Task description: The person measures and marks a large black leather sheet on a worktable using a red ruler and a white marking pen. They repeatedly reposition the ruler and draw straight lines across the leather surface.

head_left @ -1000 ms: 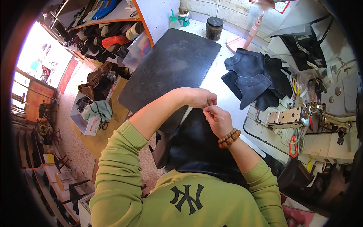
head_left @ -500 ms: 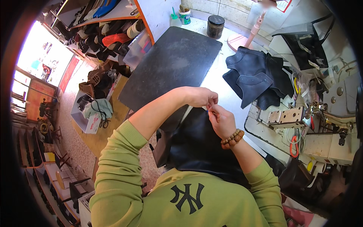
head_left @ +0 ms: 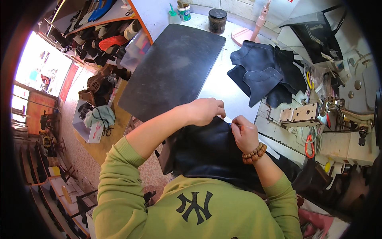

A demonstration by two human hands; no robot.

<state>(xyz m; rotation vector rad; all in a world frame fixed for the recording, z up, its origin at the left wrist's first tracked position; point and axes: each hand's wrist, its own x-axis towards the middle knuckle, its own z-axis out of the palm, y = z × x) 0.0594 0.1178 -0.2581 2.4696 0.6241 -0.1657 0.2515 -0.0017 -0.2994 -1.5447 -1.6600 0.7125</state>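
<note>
A glossy black leather-like sheet [head_left: 211, 147] drapes over my lap at the table's near edge. Above its far edge, my left hand [head_left: 205, 112] is closed, thumb and fingers pinched together. To its right and slightly nearer, my right hand [head_left: 245, 134] is closed too, fingers curled in, with brown beads around the wrist. A small gap separates the hands, with a pale sliver and a bit of blue near the right fingers. Whatever the fingers hold is too small to make out.
A large black board [head_left: 175, 67] lies left on the white table [head_left: 223, 85]. Several black leather pieces [head_left: 260, 69] are stacked to the right, beside a sewing machine [head_left: 342, 115]. A dark jar [head_left: 217, 21] and a pink stand [head_left: 261, 22] are behind. Left, a box [head_left: 85, 123] holds shoe parts.
My hands have drawn apart: the right moved right and nearer, the left slightly left and nearer. The whole view has shifted a little.
</note>
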